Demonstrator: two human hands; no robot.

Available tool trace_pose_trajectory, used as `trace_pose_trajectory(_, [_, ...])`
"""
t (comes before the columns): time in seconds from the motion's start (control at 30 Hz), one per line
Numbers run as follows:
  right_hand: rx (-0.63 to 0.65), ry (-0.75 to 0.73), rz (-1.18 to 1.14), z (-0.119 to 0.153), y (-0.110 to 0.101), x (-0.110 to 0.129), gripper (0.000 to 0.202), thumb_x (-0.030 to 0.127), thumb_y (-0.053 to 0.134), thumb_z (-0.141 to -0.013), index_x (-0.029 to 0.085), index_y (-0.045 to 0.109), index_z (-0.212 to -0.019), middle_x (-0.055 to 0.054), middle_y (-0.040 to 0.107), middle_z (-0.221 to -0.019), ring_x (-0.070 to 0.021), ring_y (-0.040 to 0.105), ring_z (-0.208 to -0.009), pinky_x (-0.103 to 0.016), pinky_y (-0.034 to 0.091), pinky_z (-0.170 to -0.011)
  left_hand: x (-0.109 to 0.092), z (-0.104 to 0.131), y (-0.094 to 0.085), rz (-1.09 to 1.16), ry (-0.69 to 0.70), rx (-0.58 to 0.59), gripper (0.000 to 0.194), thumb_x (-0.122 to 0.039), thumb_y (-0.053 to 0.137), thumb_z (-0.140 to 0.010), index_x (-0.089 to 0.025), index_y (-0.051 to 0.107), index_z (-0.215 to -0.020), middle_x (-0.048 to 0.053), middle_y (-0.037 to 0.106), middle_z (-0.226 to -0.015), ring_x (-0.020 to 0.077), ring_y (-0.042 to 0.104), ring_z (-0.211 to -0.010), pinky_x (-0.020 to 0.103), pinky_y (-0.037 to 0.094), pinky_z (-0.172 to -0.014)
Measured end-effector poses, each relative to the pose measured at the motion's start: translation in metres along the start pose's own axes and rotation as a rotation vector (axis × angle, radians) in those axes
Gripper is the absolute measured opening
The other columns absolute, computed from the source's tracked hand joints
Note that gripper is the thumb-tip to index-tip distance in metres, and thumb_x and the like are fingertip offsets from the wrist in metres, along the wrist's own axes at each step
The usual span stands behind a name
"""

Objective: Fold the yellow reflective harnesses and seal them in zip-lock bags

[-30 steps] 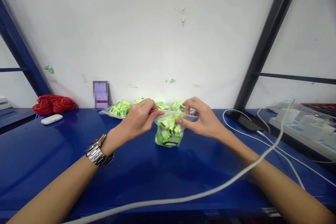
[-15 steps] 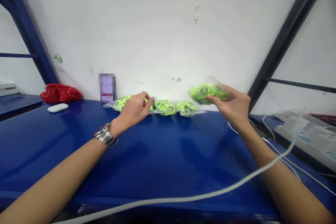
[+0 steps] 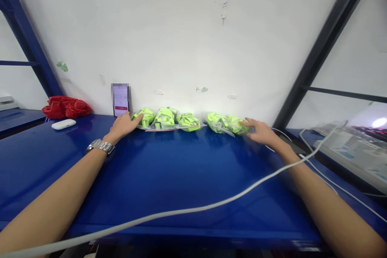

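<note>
Several clear plastic bags with crumpled neon yellow-green fabric and grey strips inside lie in a row along the wall. My left hand (image 3: 123,125), with a metal watch (image 3: 100,146) on its wrist, is at the leftmost bag (image 3: 146,117), thumb stretched along its near side. The other left fingers partly hide behind the bag's end. At the row's right end, my right hand (image 3: 259,130) has its outstretched fingers against the rightmost bag (image 3: 236,124), which rests on the table. Between them lie a larger bag (image 3: 165,117), a middle bag (image 3: 188,121) and another bag (image 3: 217,121).
A phone (image 3: 121,100) leans on the wall behind my left hand. Left of it are a white case (image 3: 63,124) and a red bundle (image 3: 66,107). A white cable (image 3: 193,209) hangs across the front of the blue table (image 3: 181,169). Plastic-wrapped items (image 3: 353,149) stand at right.
My right hand has lowered its bag to the table at the row's right end. My left hand has moved left to the leftmost bag. The second bag from the right has its neighbour beside it now.
</note>
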State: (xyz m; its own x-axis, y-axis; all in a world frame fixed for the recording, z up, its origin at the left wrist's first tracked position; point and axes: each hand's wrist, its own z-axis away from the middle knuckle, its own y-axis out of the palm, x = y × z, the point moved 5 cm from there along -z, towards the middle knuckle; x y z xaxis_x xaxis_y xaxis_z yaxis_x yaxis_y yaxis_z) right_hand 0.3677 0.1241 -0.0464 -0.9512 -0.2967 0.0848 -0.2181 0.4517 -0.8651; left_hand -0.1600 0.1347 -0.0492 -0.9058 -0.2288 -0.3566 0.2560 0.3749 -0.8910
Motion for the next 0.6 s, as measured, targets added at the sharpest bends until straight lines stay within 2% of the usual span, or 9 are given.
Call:
trace_pose_trajectory(0.13, [-0.056, 0.027, 0.065, 0.001, -0.009, 0.014, 0.053, 0.029, 0.055, -0.076, 0.021, 0.06, -0.129, -0.009, 0.049, -0.141, -0.0353, 0.057, -0.117, -0.049, 0.044, -0.099, 0.0, -0.005, -0.002, -0.012, 0.012, -0.012, 0.096, -0.085, 0.037, -0.067, -0.005, 0.054, -0.117, 0.025, 0.061, -0.114, 0.0416, 0.058, -0.104, 0.043, 0.046, -0.078])
trace_pose_trajectory(0.23, [-0.186, -0.026, 0.082, 0.002, -0.019, 0.031, 0.05, 0.03, 0.052, -0.079, 0.018, 0.06, -0.127, -0.013, 0.05, -0.14, -0.0327, 0.057, -0.119, -0.049, 0.041, -0.101, -0.006, 0.0, -0.009, 0.001, 0.0, -0.074, 0.082, -0.081, 0.048, -0.066, -0.008, 0.058, -0.102, 0.022, 0.063, -0.1, 0.0397, 0.059, -0.097, 0.043, 0.046, -0.077])
trace_pose_trajectory(0.27, [-0.234, -0.058, 0.083, 0.003, -0.022, 0.037, 0.048, 0.029, 0.051, -0.08, 0.017, 0.06, -0.125, -0.014, 0.05, -0.14, -0.0319, 0.055, -0.121, -0.049, 0.039, -0.102, -0.009, 0.004, -0.013, 0.015, 0.002, -0.135, 0.076, -0.076, 0.053, -0.066, -0.008, 0.058, -0.1, 0.022, 0.061, -0.101, 0.0389, 0.058, -0.097, 0.044, 0.046, -0.078])
trace_pose_trajectory(0.33, [-0.315, -0.12, 0.069, 0.004, -0.027, 0.05, 0.044, 0.027, 0.05, -0.081, 0.017, 0.061, -0.122, -0.015, 0.052, -0.138, -0.0303, 0.052, -0.124, -0.05, 0.035, -0.103, -0.014, 0.013, -0.029, 0.04, 0.049, -0.338, 0.067, -0.062, 0.065, -0.066, -0.008, 0.055, -0.104, 0.022, 0.054, -0.11, 0.0379, 0.054, -0.101, 0.045, 0.046, -0.082])
trace_pose_trajectory(0.4, [-0.37, -0.183, 0.035, 0.005, -0.029, 0.065, 0.04, 0.024, 0.05, -0.082, 0.018, 0.061, -0.12, -0.015, 0.055, -0.135, -0.0288, 0.055, -0.122, -0.05, 0.034, -0.103, -0.024, 0.026, -0.048, 0.075, 0.161, -0.582, 0.061, -0.049, 0.069, -0.069, -0.009, 0.052, -0.111, 0.021, 0.046, -0.118, 0.0364, 0.049, -0.107, 0.048, 0.044, -0.088])
trace_pose_trajectory(0.47, [-0.413, -0.263, -0.009, 0.007, -0.03, 0.083, 0.037, 0.022, 0.05, -0.083, 0.019, 0.062, -0.117, -0.014, 0.06, -0.129, -0.0276, 0.059, -0.116, -0.049, 0.035, -0.102, -0.038, 0.041, -0.066, 0.134, 0.317, -0.764, 0.058, -0.045, 0.067, -0.075, -0.009, 0.05, -0.117, 0.018, 0.042, -0.118, 0.034, 0.045, -0.109, 0.05, 0.041, -0.092])
trace_pose_trajectory(0.53, [-0.451, -0.354, -0.058, 0.011, -0.032, 0.104, 0.035, 0.02, 0.05, -0.083, 0.019, 0.061, -0.116, -0.013, 0.066, -0.12, -0.0259, 0.065, -0.106, -0.047, 0.037, -0.099, -0.058, 0.057, -0.078, 0.222, 0.468, -0.843, 0.064, -0.05, 0.068, -0.077, -0.009, 0.048, -0.121, 0.014, 0.04, -0.116, 0.0305, 0.045, -0.109, 0.048, 0.042, -0.092])
trace_pose_trajectory(0.6, [-0.468, -0.43, -0.095, 0.016, -0.036, 0.126, 0.035, 0.019, 0.05, -0.084, 0.019, 0.059, -0.118, -0.01, 0.073, -0.103, -0.0219, 0.07, -0.083, -0.046, 0.039, -0.096, -0.081, 0.074, -0.083, 0.307, 0.587, -0.828, 0.065, -0.053, 0.072, -0.072, -0.01, 0.052, -0.117, 0.012, 0.043, -0.11, 0.0267, 0.047, -0.105, 0.044, 0.045, -0.09])
